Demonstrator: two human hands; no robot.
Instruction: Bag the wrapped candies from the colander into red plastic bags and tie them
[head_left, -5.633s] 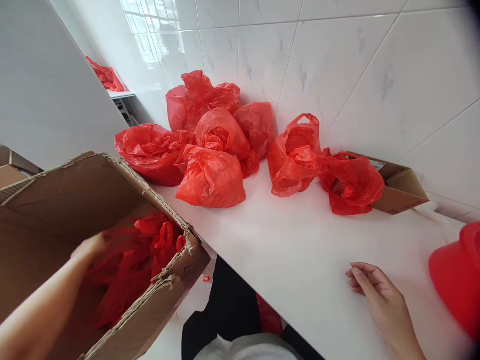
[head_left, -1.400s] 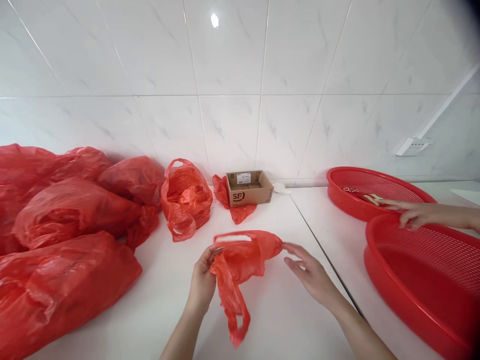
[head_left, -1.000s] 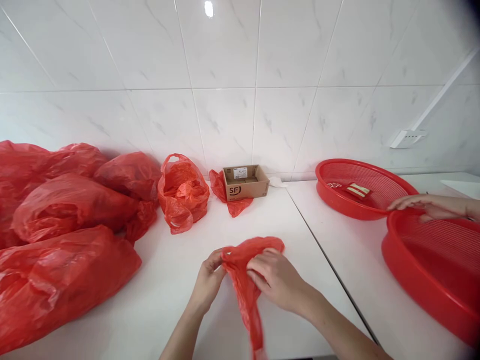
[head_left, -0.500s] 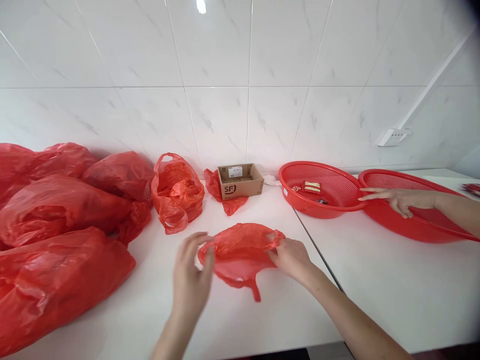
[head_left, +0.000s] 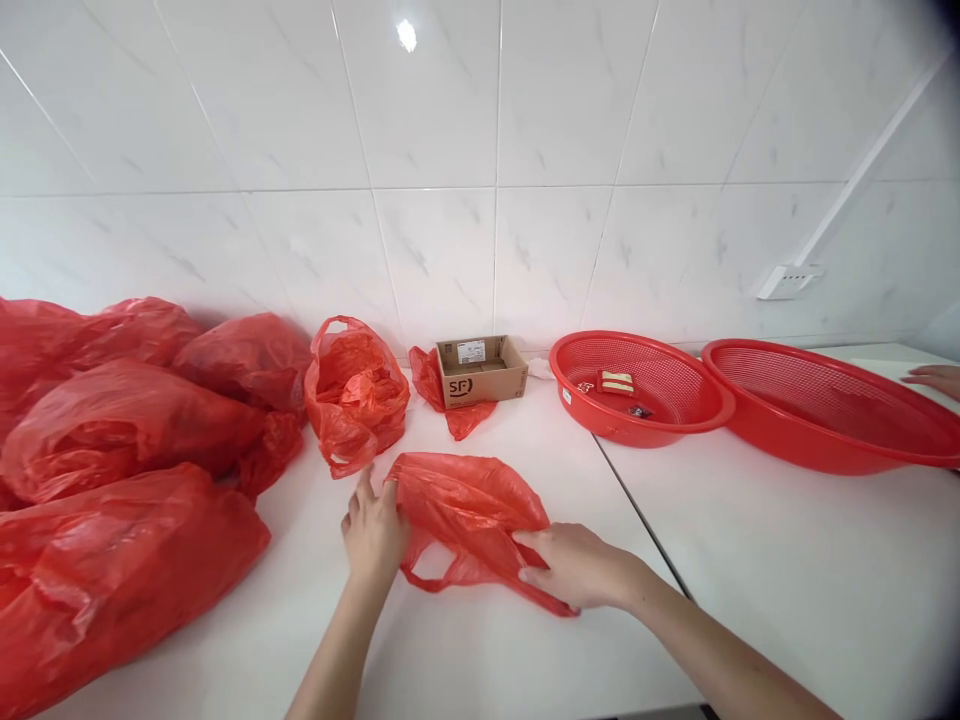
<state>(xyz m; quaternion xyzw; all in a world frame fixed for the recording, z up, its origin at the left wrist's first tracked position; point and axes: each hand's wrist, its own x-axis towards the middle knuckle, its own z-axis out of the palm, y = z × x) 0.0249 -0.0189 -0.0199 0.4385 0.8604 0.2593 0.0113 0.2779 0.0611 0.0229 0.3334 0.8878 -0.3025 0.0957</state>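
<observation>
Fully left of seam (head_left: 630,496): spread bag (head_left: 472,510)

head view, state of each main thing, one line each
Front red bag: lying spread, wrinkled
Left hand: at its left edge
Right hand: against its right side
Cardboard box: upright, top open
Red bag left of box: upright, mouth open
Left basket: upright, small items inside
Right basket: upright, top open
Bag pile: heaped, bulging

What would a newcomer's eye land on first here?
It would probably land on the bulky heap of red plastic bags crowding the left side. Next comes the loose red bag front and centre, between the left hand and the right hand. Right of centre, a red basket holding small items stands beside a second basket.
</observation>
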